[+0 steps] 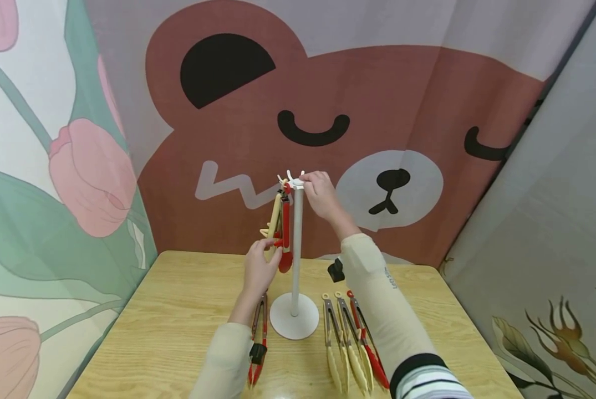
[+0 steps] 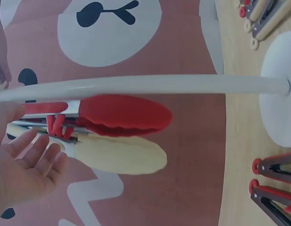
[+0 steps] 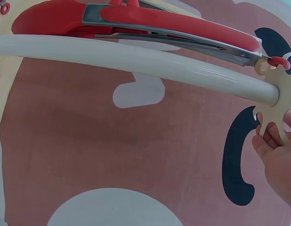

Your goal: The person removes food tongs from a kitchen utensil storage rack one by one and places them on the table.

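Note:
A white stand with a hooked top stands upright on the table. Red tongs and cream tongs hang together from its left side, heads down. My left hand is at these hanging tongs. In the left wrist view that hand has its fingers loosely spread beside the red tongs and cream tongs, not wrapped round either. At the top right of the stand, my right hand pinches a hook; the right wrist view shows thumb and fingers on the hooked top.
Right of the stand's round base, cream tongs and red tongs lie on the wooden table. More red-handled tongs lie left of the base, partly behind my left forearm. A bear-printed curtain hangs behind.

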